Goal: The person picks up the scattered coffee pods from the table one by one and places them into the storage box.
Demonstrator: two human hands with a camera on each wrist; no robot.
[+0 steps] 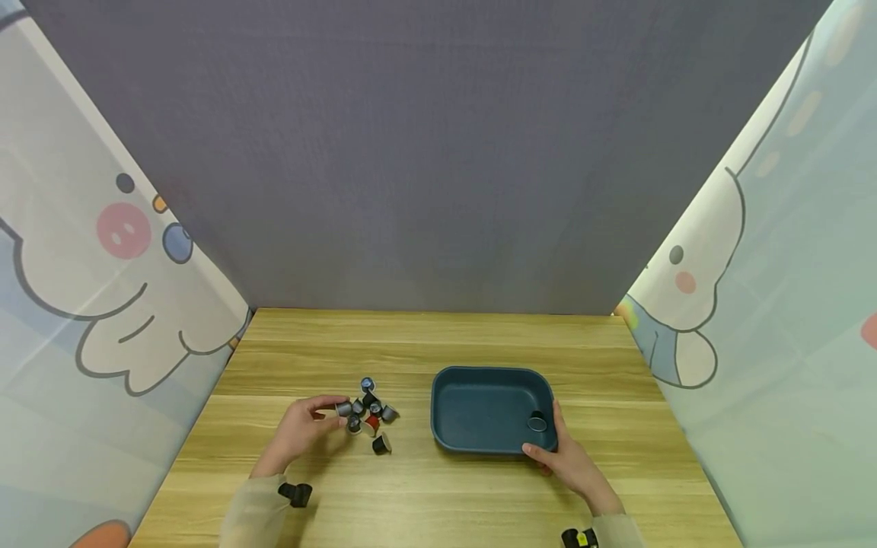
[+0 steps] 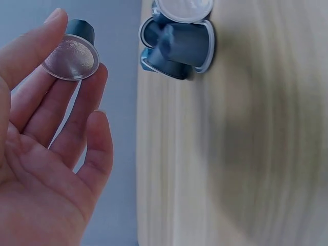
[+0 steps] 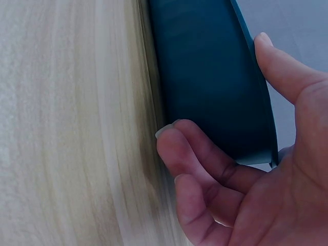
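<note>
My left hand (image 1: 301, 432) pinches a dark coffee capsule (image 2: 72, 57) between thumb and fingers, its silvery lid facing the palm in the left wrist view. Just beyond it lies a loose cluster of coffee capsules, among them a red one (image 1: 372, 422), a blue-lidded one (image 1: 368, 384) and a black one (image 1: 381, 444) on its side. My right hand (image 1: 570, 461) grips the near right corner of a dark blue tray (image 1: 473, 415), its thumb at the rim and fingers against the outer wall (image 3: 205, 77). One dark capsule (image 1: 537, 422) lies inside the tray near its right end.
Everything stands on a wood-grain table (image 1: 411, 495). A grey panel (image 1: 438, 167) rises behind it. Cartoon-printed sheets, one on the left (image 1: 82, 274) and one on the right (image 1: 767, 304), flank the table.
</note>
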